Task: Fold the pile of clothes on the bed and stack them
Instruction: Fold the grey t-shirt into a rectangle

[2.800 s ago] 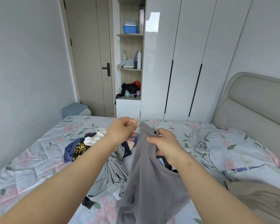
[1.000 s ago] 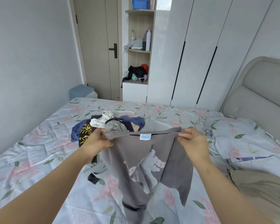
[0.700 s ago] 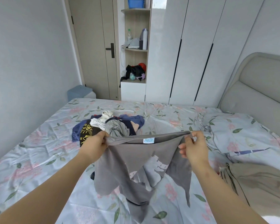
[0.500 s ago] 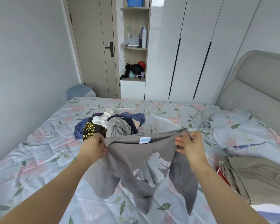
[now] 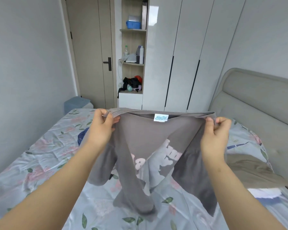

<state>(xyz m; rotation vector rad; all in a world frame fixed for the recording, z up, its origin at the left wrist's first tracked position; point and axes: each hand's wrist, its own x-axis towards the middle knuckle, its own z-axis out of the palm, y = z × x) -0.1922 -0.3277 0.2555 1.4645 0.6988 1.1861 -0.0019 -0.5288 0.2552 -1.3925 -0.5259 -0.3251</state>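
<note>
Grey top (image 5: 140, 138) | pale print, maybe lettering | left hand (image 5: 101, 128), right hand (image 5: 214, 135) | hands pinch taut neckline ends

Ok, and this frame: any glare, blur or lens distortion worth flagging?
Head view: wide-angle distortion fans the door and wardrobe doors outward toward the top. Head view: a bright reflection glares on the glossy wardrobe panel. Head view: the grey shirt goes soft in its hanging lower part, while its neck label, left hand and right hand stay fairly sharp.
</note>
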